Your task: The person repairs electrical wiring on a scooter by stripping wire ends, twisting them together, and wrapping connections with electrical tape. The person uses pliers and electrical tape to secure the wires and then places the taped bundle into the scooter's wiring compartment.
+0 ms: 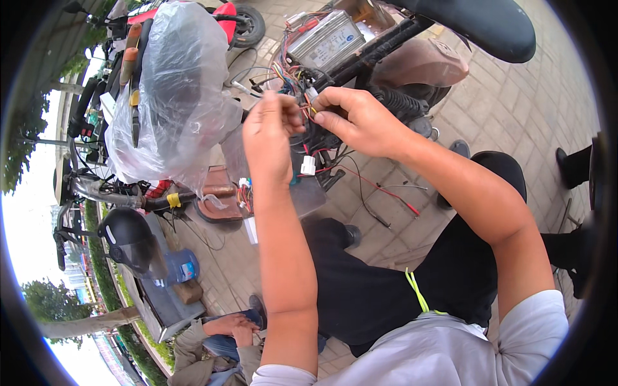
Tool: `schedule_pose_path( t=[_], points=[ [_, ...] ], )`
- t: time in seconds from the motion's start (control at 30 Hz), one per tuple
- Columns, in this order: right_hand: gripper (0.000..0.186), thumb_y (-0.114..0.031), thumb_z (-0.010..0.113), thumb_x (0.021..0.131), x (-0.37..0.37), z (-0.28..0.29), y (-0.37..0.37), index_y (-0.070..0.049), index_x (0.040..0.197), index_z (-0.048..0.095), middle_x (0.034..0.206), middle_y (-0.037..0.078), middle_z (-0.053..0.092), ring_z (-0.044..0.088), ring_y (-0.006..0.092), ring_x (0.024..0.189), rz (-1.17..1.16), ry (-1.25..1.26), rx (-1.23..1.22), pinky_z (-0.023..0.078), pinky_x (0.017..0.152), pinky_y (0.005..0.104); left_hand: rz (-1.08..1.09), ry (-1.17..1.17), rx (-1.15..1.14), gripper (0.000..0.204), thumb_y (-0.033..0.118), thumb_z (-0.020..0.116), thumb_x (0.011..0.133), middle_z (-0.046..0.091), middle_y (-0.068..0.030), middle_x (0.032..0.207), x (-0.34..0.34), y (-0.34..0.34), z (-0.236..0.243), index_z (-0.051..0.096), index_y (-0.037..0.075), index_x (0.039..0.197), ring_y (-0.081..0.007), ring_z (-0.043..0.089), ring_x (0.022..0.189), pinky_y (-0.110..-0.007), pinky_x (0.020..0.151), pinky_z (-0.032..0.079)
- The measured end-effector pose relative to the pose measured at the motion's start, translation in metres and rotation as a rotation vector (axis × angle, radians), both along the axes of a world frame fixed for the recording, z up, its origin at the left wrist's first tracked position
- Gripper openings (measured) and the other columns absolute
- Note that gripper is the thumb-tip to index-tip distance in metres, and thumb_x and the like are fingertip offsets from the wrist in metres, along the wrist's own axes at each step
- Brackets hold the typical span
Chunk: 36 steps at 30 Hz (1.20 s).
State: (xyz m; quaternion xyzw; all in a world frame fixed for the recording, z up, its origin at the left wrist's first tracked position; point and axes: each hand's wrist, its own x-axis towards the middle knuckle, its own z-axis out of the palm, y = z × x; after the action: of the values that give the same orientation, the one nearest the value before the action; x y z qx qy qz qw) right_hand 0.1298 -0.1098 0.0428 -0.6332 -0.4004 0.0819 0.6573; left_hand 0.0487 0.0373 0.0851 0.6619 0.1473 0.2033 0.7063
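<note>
My left hand (270,132) is raised over an opened electric scooter, its fingers curled in and slightly blurred; what they grip is hidden. Just to its right, my right hand (360,121) pinches a thin wire (313,110) between thumb and forefinger. The fingertips of both hands are close together, with a bundle of coloured wires (281,72) fanning out beyond them. That bundle runs up to a silver finned controller box (326,44) on the scooter frame. Below my hands hangs a white plug connector (308,165) on red and black leads.
A clear plastic bag (177,90) covers the scooter's front at left; its black seat (492,26) juts in at top right. A red test probe (409,207) lies on the paving. A black helmet (125,235), a blue jug (180,267) and a seated person's hands (237,328) are lower left.
</note>
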Motion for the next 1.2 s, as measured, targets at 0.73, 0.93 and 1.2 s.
schedule_pose_path(
  t=[0.73, 0.93, 1.2],
  points=[
    [0.023, -0.027, 0.066, 0.089, -0.044, -0.016, -0.013, -0.007, 0.084, 0.058, 0.073, 0.011, 0.062, 0.064, 0.0361, 0.067, 0.04, -0.432, -0.209, 0.052, 0.058, 0.0453, 0.051, -0.073, -0.532, 0.02, 0.027, 0.064, 0.097, 0.045, 0.0019, 0.075, 0.029, 0.005, 0.006, 0.062, 0.009, 0.089, -0.0115, 0.044, 0.066, -0.029, 0.056, 0.037],
    [0.023, -0.018, 0.075, 0.084, -0.031, 0.003, -0.036, -0.003, 0.079, 0.057, 0.067, 0.01, 0.054, 0.057, 0.026, 0.057, -0.021, -0.355, -0.141, 0.046, 0.052, 0.0355, 0.003, -0.08, -0.518, 0.023, 0.028, 0.064, 0.097, 0.045, 0.0001, 0.077, 0.006, -0.001, 0.008, 0.058, 0.009, 0.086, -0.0144, 0.045, 0.071, -0.031, 0.061, 0.038],
    [0.026, -0.02, 0.074, 0.083, 0.001, 0.023, -0.001, 0.003, 0.093, 0.068, 0.072, 0.014, 0.066, 0.063, 0.0239, 0.064, -0.071, 0.025, -0.033, 0.051, 0.064, 0.0357, 0.124, -0.101, -0.296, 0.021, 0.023, 0.061, 0.098, 0.05, -0.001, 0.08, -0.048, 0.007, 0.007, 0.06, 0.004, 0.089, -0.014, 0.048, 0.073, -0.03, 0.063, 0.04]
  ],
)
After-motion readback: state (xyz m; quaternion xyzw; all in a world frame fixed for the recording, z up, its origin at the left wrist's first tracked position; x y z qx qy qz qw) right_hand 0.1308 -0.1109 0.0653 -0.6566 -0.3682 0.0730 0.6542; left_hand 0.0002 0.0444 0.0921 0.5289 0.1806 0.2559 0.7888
